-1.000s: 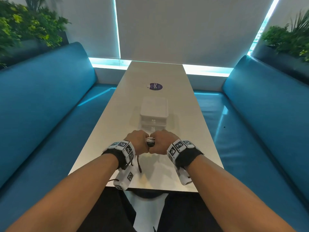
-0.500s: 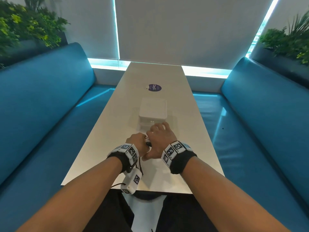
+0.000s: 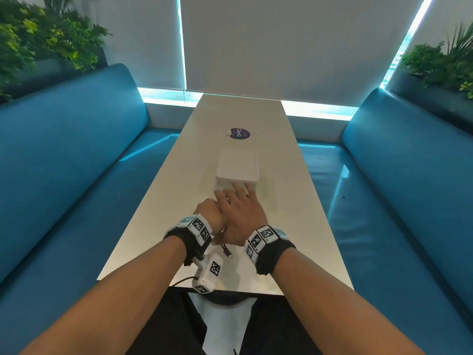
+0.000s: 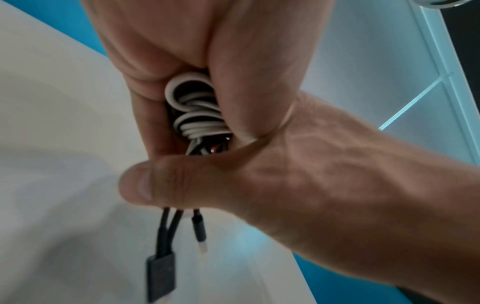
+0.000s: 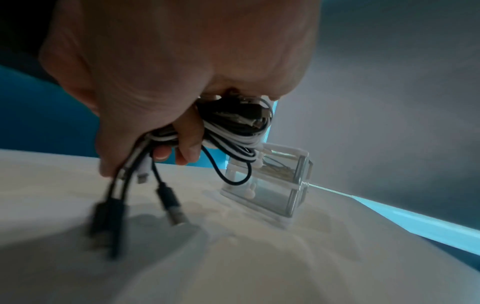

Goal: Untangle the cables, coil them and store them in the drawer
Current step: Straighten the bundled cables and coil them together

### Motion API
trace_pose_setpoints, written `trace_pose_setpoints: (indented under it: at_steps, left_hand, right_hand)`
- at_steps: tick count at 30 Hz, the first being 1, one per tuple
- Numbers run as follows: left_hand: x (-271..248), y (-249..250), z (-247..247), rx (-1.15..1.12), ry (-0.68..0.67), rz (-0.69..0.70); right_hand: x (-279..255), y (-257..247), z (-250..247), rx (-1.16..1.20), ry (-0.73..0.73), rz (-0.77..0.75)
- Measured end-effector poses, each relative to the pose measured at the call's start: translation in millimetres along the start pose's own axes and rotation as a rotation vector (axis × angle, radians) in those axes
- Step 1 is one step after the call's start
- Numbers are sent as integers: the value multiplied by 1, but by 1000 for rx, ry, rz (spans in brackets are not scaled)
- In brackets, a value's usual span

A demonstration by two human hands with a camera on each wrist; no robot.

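Note:
My left hand [image 3: 209, 213] is a fist round a coiled bundle of white and black cables [image 4: 197, 115], thumb across it. Several connector ends hang below the fist [image 5: 168, 201], and one shows between my wrists [image 3: 226, 251]. A small white drawer box [image 3: 237, 165] stands mid-table; the right wrist view shows its clear drawer fronts with white knobs [image 5: 275, 185]. My right hand [image 3: 239, 201] stretches forward over the left, fingers straight, their tips at the box's near face. Whether they touch a knob is hidden.
The long white table [image 3: 179, 175] runs away from me, with a round purple sticker [image 3: 239, 134] beyond the box. Blue benches [image 3: 76, 162] line both sides, with plants behind them. The near table edge lies just under my wrists.
My right hand has let go of the bundle, opened and reached forward to the box front. My left hand has kept hold of the cables and moved slightly forward.

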State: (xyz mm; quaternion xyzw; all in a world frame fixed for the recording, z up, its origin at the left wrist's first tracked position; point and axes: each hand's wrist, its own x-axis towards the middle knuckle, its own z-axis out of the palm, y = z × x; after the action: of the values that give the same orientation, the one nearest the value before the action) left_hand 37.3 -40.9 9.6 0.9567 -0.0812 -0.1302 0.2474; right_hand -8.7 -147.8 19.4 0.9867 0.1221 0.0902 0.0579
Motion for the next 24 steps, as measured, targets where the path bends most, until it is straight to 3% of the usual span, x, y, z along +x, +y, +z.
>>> trace_pose_setpoints:
  at_steps: [3,7,11,24]
  left_hand:
    - [-6,3,-6,-48,-67,10]
    - [-14,2,-17,5,-328,14]
    - [-16,-5,-12,-6,-465,64]
    - [-17,-19,-7,-80,-546,137]
  right_hand:
    - [-5,5,5,23,-8,-8]
    - [-18,14,18,31,-19,-77]
    - [-26,13,24,82,-54,-64]
    - [-24,11,24,17,-119,-123]
